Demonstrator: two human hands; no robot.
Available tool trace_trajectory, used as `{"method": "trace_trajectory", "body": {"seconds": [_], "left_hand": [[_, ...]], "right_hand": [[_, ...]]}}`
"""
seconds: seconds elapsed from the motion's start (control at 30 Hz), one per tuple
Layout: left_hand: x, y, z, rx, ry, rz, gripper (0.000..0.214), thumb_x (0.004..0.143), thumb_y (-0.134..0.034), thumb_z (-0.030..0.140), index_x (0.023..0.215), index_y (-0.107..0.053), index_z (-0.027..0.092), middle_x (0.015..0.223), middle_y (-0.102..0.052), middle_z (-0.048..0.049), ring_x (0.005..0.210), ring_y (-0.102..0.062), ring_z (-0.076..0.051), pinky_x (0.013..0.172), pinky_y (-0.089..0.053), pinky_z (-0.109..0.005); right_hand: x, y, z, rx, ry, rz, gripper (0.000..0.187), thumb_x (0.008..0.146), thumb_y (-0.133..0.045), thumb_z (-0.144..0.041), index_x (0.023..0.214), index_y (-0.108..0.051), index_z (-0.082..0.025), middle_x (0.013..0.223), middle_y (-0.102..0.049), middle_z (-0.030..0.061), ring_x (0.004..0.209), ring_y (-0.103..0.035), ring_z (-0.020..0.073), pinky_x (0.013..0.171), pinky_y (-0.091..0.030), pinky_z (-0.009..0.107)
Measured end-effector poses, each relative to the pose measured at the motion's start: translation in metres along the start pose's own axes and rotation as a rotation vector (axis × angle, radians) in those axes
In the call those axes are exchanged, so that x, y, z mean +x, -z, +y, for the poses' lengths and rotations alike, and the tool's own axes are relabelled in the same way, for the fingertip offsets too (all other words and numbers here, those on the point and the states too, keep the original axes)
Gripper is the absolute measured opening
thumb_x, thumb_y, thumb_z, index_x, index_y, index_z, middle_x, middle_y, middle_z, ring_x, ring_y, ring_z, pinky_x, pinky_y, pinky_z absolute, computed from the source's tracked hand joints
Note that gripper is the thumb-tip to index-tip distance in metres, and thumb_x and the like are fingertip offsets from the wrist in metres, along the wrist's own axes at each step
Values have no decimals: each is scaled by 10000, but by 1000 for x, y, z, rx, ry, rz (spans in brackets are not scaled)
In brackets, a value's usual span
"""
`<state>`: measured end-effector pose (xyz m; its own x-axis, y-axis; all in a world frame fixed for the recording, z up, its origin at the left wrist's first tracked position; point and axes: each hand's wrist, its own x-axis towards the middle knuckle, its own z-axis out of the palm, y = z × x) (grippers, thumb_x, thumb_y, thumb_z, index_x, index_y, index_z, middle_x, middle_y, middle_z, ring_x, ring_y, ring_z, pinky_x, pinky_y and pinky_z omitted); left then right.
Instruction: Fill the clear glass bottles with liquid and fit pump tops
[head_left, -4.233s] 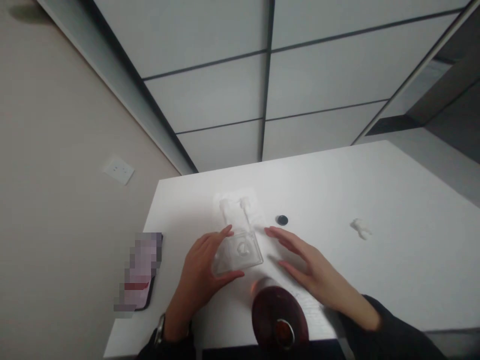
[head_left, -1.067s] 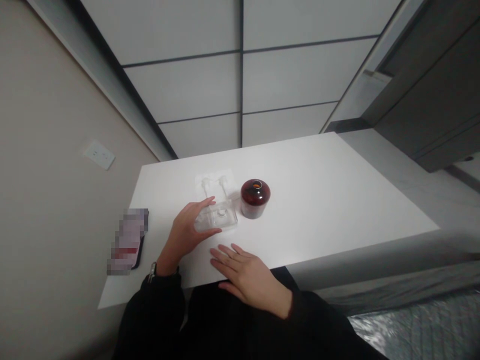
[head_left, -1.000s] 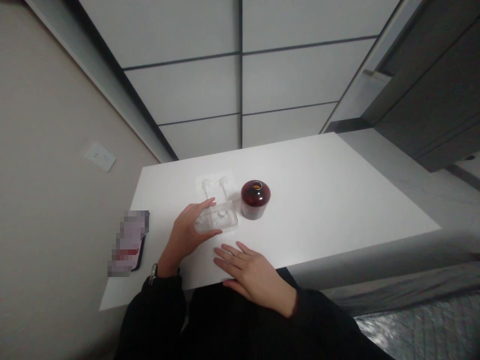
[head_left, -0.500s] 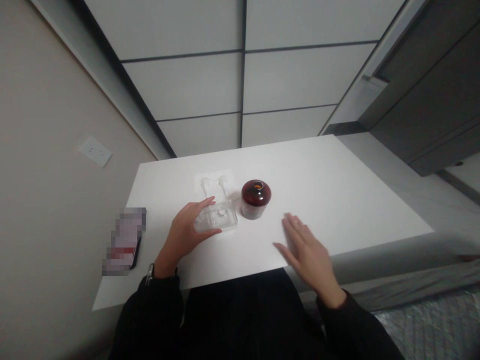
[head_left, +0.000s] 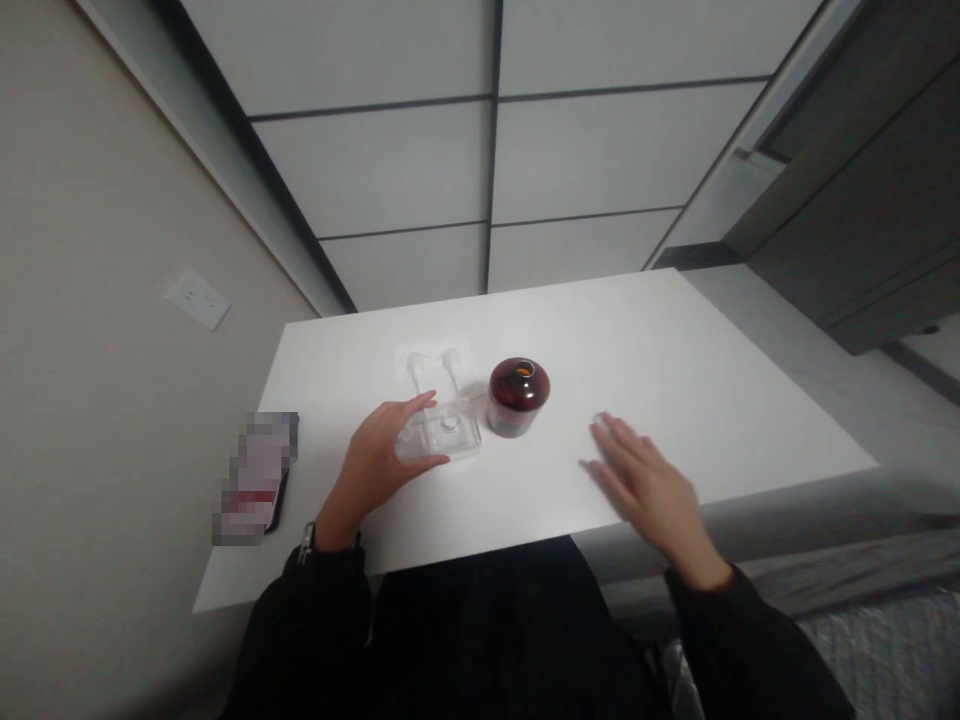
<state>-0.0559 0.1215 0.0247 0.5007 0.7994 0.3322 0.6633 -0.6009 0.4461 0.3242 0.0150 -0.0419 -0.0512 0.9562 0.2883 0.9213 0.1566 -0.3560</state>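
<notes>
My left hand curls round the left side of a clear square bottle that stands on the white table, thumb and fingers on its walls. Just behind the bottle lie two clear pump heads on a white sheet. A dark red round jar with an open mouth stands right of the bottle. My right hand hovers flat over the table to the right of the jar, fingers stretched out and holding nothing.
A phone lies near the table's left edge, next to the beige wall with a socket plate. The table's near edge runs just below my hands. A dark cabinet stands at the right.
My right hand has moved from the near edge in front of me out to the right and forward over the table. My left hand has stayed on the clear bottle.
</notes>
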Motion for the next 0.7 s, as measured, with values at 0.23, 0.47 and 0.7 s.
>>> {"method": "trace_trajectory", "body": {"seconds": [0.23, 0.47, 0.7], "left_hand": [[1, -3, -2, -3, -17, 16, 782, 848, -885, 437, 1510, -514, 250, 1348, -738, -117, 1156, -707, -328, 989, -584, -502], [2, 0, 2, -23, -18, 10, 794, 850, -882, 443, 1523, -506, 254, 1368, -732, -108, 1186, -704, -315, 1026, -572, -483], [1, -2, -1, -16, -28, 11, 763, 860, -873, 458, 1503, -512, 263, 1351, -738, -109, 1154, -706, -316, 994, -578, -490]], "right_hand": [[-8, -4, -8, -39, -3, 115, 641, 1062, -568, -442, 1654, -381, -282, 1756, -310, 150, 1637, -212, 423, 1203, -350, 766], [-19, -37, -156, 258, 512, -249, 703, 1006, -684, -441, 1609, -455, -162, 1649, -492, 168, 1538, -463, 376, 1204, -491, 591], [-15, -20, -102, 233, 437, -238, 528, 1068, -588, -402, 1566, -523, -239, 1626, -539, 94, 1499, -531, 296, 1191, -528, 512]]}}
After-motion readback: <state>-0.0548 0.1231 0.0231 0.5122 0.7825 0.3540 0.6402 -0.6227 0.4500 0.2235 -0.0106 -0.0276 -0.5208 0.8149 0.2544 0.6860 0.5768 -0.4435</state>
